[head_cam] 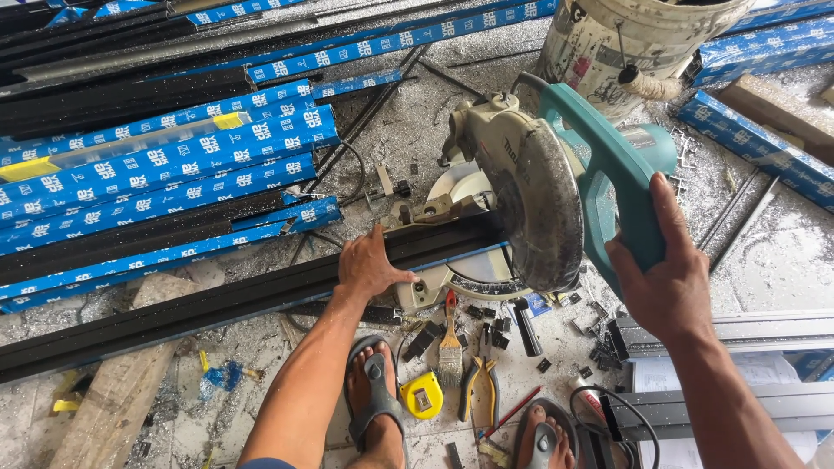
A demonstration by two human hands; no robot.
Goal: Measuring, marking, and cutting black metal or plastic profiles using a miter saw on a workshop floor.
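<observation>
Black aluminium profile (217,304) is lying pressed under left hand (369,265); right hand (665,278) is clamping miter saw handle (621,174); keep fingers away from blade.

The miter saw (556,182) has a teal handle and motor housing with a dull grey-silver blade guard, and the long profile (217,308) lying across its base is black, speckled with pale shavings. The stacked profiles (165,165) are wrapped in blue film patterned with repeating white marks, one end showing yellow. On the grey, dust-strewn floor (417,122) lie a yellow tape measure (422,396), yellow-handled pliers (479,389), a red-handled brush (450,343), and a stained off-white bucket (634,43).
</observation>
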